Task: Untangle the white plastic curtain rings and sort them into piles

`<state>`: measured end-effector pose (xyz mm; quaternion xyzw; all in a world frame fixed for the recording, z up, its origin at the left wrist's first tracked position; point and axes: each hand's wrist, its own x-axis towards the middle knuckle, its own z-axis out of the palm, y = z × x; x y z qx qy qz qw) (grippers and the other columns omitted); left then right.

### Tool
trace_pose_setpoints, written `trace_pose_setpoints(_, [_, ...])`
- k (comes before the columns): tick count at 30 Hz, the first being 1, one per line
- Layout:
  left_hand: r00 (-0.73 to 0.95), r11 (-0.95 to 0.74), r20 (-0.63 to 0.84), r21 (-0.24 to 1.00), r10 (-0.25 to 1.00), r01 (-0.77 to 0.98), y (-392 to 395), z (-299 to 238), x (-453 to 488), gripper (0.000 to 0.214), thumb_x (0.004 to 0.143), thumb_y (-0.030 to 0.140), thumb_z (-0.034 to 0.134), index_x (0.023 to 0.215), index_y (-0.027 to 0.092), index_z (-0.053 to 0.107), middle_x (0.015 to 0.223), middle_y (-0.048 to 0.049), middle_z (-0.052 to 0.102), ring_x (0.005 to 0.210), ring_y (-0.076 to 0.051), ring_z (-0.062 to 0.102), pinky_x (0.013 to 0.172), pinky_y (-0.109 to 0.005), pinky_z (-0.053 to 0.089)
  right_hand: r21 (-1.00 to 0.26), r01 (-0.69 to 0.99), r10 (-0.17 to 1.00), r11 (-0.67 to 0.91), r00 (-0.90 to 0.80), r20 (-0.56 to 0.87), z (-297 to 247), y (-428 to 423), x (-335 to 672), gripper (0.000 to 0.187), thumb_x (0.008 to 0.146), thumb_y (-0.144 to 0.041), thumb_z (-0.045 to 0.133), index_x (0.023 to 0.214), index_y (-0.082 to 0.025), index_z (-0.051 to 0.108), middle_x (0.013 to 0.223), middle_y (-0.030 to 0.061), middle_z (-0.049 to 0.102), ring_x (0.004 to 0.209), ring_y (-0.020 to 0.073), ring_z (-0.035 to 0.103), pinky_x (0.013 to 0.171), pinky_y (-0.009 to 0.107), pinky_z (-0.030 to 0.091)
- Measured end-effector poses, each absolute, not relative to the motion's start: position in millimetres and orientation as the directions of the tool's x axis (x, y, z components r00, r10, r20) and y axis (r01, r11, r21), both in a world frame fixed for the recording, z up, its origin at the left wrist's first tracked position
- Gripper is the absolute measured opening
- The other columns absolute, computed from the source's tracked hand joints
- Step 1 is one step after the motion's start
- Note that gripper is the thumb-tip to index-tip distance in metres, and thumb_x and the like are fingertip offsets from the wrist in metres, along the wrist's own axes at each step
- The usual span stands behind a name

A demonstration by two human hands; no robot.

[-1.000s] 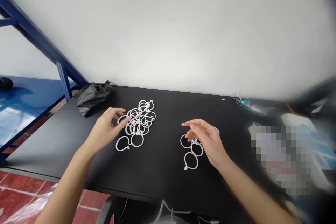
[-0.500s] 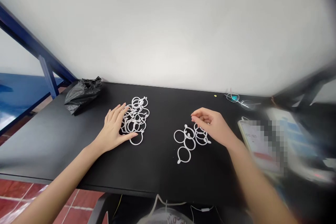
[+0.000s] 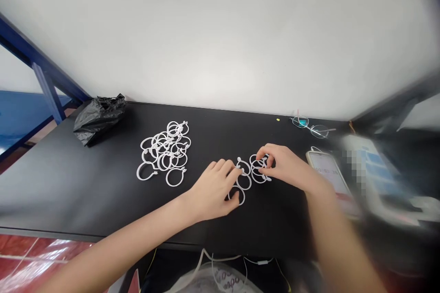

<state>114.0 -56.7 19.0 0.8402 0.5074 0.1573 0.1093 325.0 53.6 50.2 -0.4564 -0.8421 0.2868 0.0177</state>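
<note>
Curving over the white rings (image 3: 250, 183) (clock's centre): left hand (image 3: 213, 187), at 8 o'clock, held thumb and fingers parted.
Right hand (image 3: 282, 165): bent near 3, fingertips at the rings; whether they pinched one, I couldn't tell.
Ring pile (image 3: 168, 148): lay just past 9.
Black bag (image 3: 100, 118): slumped at 10.
Glasses (image 3: 308, 128): lay at 2.
Phone (image 3: 327, 167): sat at 3, partly hidden by the right forearm (image 3: 328, 219).

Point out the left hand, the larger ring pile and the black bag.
Left hand (image 3: 211, 190): head view, back of the hand.
Larger ring pile (image 3: 164, 146): head view, its middle.
Black bag (image 3: 99, 119): head view, its middle.
</note>
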Motion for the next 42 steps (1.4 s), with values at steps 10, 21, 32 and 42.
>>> trace_pose_setpoints(10, [0.516, -0.486, -0.046, 0.274, 0.856, 0.83, -41, 21, 102, 0.018, 0.079, 0.008, 0.046, 0.088, 0.017, 0.058, 0.092, -0.007, 0.058, 0.083, -0.021, 0.053, 0.073, -0.035, 0.041, -0.436, 0.742, 0.734, 0.509, -0.639, -0.231, 38, 40, 308, 0.013, 0.074, -0.009, 0.053, 0.077, -0.021, 0.057, 0.079, -0.0012, 0.057, 0.065, 0.0119, 0.051, 0.058, 0.024, 0.034])
trace_pose_setpoints(21, [0.361, -0.292, 0.115, 0.824, 0.925, 0.486, -28, 33, 58, 0.016, 0.09, 0.016, 0.048, 0.09, 0.018, 0.063, 0.088, -0.0016, 0.066, 0.081, -0.015, 0.059, 0.078, -0.028, 0.045, -0.625, 0.687, 0.762, 0.371, -0.61, -0.218, 48, 39, 300, 0.006, 0.074, -0.016, 0.057, 0.074, -0.02, 0.061, 0.059, -0.0059, 0.048, 0.054, 0.0086, 0.043, 0.053, 0.022, 0.033])
trace_pose_setpoints(32, [0.273, -0.023, -0.026, 0.985, 0.962, 0.173, -27, 33, 57, 0.015, 0.089, 0.023, 0.051, 0.085, 0.017, 0.064, 0.085, -0.0039, 0.066, 0.082, -0.017, 0.062, 0.079, -0.031, 0.048, -0.92, 0.25, 0.773, 0.303, -0.629, 0.084, 45, 38, 295, 0.013, 0.084, -0.022, 0.063, 0.088, -0.021, 0.075, 0.086, 0.0049, 0.068, 0.07, 0.0138, 0.061, 0.053, 0.024, 0.045])
trace_pose_setpoints(42, [0.279, -0.082, -0.001, 0.955, 0.96, 0.285, -32, 19, 68, 0.019, 0.081, 0.011, 0.051, 0.097, 0.018, 0.057, 0.081, 0.0008, 0.057, 0.075, -0.013, 0.053, 0.071, -0.027, 0.044, -0.84, 0.161, 0.734, 0.518, -0.588, 0.34, 27, 22, 273, 0.025, 0.084, -0.011, 0.058, 0.091, -0.026, 0.077, 0.088, 0.0022, 0.069, 0.065, 0.0105, 0.06, 0.051, 0.023, 0.048])
